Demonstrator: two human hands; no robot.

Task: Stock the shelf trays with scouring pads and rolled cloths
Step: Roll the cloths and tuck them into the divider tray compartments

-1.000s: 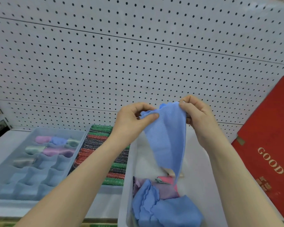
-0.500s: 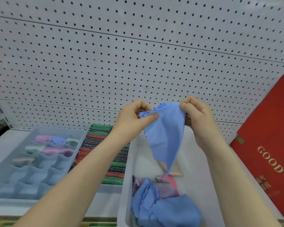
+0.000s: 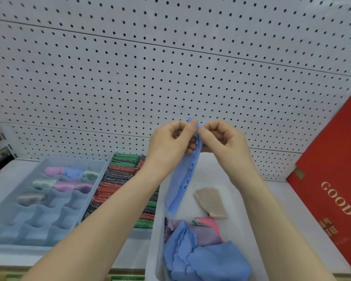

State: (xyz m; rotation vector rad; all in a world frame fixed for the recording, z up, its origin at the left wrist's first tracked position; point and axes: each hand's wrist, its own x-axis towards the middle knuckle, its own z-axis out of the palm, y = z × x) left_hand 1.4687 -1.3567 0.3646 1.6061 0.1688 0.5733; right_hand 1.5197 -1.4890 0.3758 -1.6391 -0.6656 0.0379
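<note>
Hands: left hand (image 3: 169,139) and right hand (image 3: 221,138) have drawn together since a second ago, knuckles nearly touching; both pinch the top edge of the blue cloth (image 3: 181,181).
Blue cloth: now folded narrow, hanging above the white bin (image 3: 239,209); its top is hidden by fingers (image 3: 192,126).
Loose cloths (image 3: 207,260): heaped in the bin's near end, cut off below.
Scouring pads (image 3: 120,179): rows beside the divider tray (image 3: 39,220), partly behind the left forearm (image 3: 109,209).

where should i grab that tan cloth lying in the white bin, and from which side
Pinch the tan cloth by an outer edge, coming straight down from above. It lies flat and alone on the floor of the white bin, whose walls would block a sideways reach. The left hand and right hand both pinch the blue cloth, so one must free up first.
</note>
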